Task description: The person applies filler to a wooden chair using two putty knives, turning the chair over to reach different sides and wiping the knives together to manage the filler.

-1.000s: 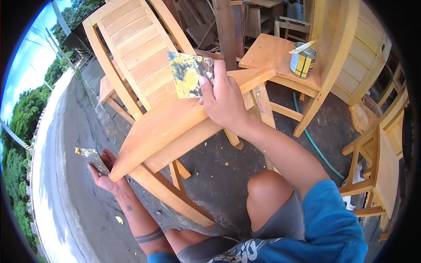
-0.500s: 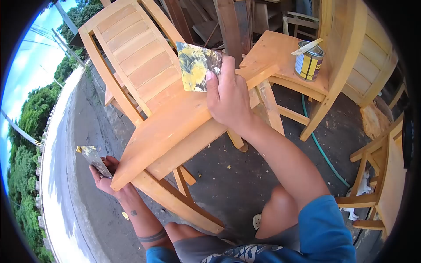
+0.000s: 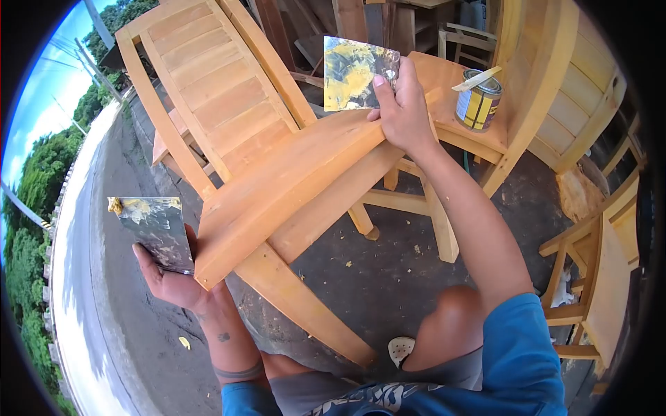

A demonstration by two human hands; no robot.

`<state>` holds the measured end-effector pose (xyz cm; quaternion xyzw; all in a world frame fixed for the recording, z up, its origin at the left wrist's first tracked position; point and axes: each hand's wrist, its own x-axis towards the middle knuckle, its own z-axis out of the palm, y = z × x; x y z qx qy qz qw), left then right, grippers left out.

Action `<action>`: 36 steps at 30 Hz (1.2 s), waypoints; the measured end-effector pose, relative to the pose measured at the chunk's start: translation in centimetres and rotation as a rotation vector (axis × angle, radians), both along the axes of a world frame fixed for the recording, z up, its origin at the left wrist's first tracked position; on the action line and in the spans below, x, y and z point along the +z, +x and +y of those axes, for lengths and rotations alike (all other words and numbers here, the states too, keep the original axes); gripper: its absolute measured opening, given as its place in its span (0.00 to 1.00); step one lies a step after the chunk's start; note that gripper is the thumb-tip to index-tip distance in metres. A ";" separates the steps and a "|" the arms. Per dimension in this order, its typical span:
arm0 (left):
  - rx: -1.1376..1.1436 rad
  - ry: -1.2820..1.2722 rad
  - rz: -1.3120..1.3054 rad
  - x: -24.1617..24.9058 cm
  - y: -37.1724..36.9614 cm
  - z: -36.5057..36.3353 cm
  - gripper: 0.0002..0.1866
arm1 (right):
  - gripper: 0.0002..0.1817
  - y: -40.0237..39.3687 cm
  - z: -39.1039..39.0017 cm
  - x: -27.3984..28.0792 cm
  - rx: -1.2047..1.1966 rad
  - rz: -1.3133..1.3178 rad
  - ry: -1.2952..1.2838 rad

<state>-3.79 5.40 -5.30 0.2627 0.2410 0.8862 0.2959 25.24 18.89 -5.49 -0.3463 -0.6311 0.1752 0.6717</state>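
Between thumb and fingers, my right hand point(image 3: 404, 114) grips a flat scraper blade point(image 3: 361, 73) smeared with yellow and dark putty, held above the far end of the chair seat. My left hand point(image 3: 170, 277) holds a second scraper plate point(image 3: 156, 232) outside the seat's near left corner; a yellowish lump sits on its top corner. Part of the left fingers is hidden behind the plate and the seat. The wooden chair point(image 3: 291, 180) stands tilted in view, its slatted backrest point(image 3: 215, 90) rising at the upper left.
Another wooden chair point(image 3: 534, 104) at the right carries a paint can point(image 3: 477, 104) with a flat stick point(image 3: 476, 79) across its top. A further chair point(image 3: 596, 298) stands at the right edge. Lumber point(image 3: 347, 21) leans behind. A road point(image 3: 76, 277) runs along the left.
My right hand and its scraper have moved right and up in view. The left plate has turned to show more of its face. The chair appears shifted as the view moved.
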 end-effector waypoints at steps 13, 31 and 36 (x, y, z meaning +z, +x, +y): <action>-0.311 0.160 0.008 0.4 3.0 0.9 0.23 | 0.13 3.8 2.6 0.5 0.128 -0.072 -0.116; -0.539 0.284 0.041 1.9 6.3 1.6 0.19 | 0.15 -1.5 -1.6 5.5 0.129 -0.273 -0.441; -0.585 0.258 0.074 2.3 6.8 1.8 0.19 | 0.15 -0.4 -0.4 5.3 0.099 -0.344 -0.482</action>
